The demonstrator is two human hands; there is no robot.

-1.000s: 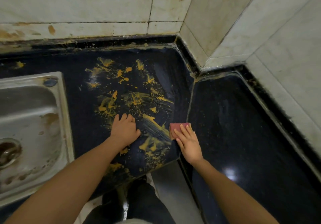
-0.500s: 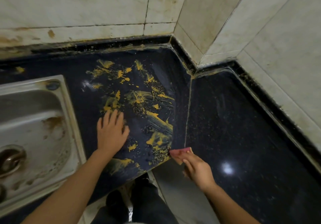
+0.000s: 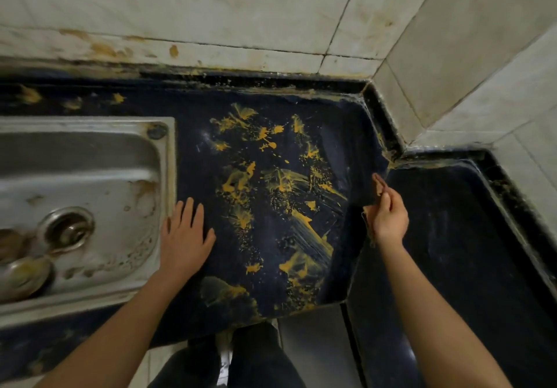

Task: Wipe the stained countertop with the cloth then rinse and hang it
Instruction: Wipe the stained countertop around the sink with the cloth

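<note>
A dark blue countertop [image 3: 211,158] carries yellow-orange stains [image 3: 280,182] smeared across its middle and front. My left hand [image 3: 185,237] lies flat, fingers spread, on the counter just right of the sink rim. My right hand [image 3: 388,216] is raised above the counter's right edge and pinches a small reddish-brown cloth [image 3: 378,185], seen edge-on and mostly hidden by the fingers.
A steel sink [image 3: 84,176] with a round drain [image 3: 67,231] sits at the left, with metal dishes [image 3: 21,270] in its near corner. A second dark counter section [image 3: 452,252] runs to the right. Stained tiled walls [image 3: 211,11] close the back and right. My legs show below.
My right hand has lifted the cloth off the counter's front edge and holds it up in the air. My left hand has slid left toward the sink. The view has shifted left.
</note>
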